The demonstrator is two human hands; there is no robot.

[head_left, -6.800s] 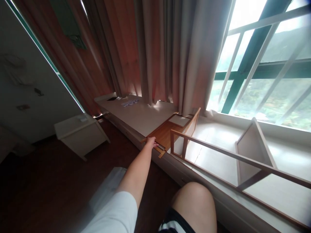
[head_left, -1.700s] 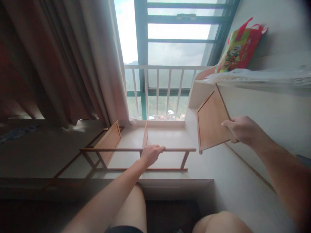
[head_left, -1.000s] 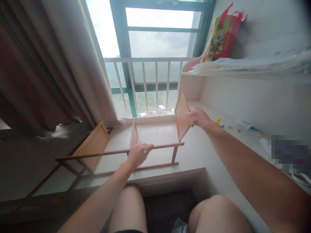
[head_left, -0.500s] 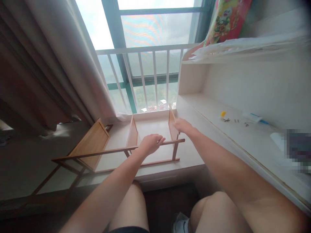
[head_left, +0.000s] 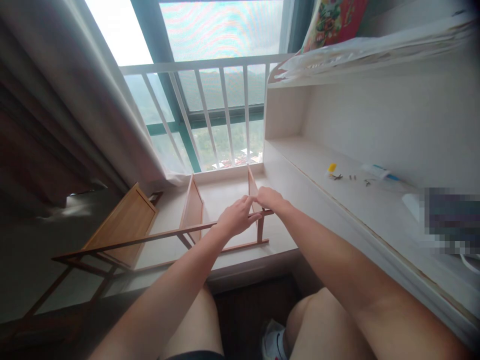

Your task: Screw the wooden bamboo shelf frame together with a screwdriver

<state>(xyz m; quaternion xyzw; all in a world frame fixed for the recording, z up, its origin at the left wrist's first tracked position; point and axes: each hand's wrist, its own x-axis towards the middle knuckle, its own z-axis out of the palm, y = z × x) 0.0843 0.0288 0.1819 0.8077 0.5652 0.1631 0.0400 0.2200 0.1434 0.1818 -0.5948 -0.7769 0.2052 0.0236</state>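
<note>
A slatless wooden rack with shelf panels lies on its side along the white sill, its rail (head_left: 161, 237) running across in front of me. My right hand (head_left: 269, 198) bends over the near end of the rightmost shelf panel (head_left: 252, 181), fingers curled on its edge and partly hidden. Just left of it, my left hand (head_left: 237, 216) lies over the rail. Its thumb is spread away from its fingers, whose tips meet my right hand's at the panel. Farther left stand the middle panel (head_left: 192, 207) and a larger end panel (head_left: 122, 225).
On the white desk (head_left: 318, 155) at right are a yellow-topped item (head_left: 332, 168), several small screws (head_left: 352, 177) and a blue-and-white tube (head_left: 382, 172). A white railing (head_left: 227, 115) fronts the window. A curtain (head_left: 82, 100) hangs left.
My right hand has come down along the right panel toward the rail. My left hand's fingers have lifted from the rail to the panel. The view has shifted slightly right and down.
</note>
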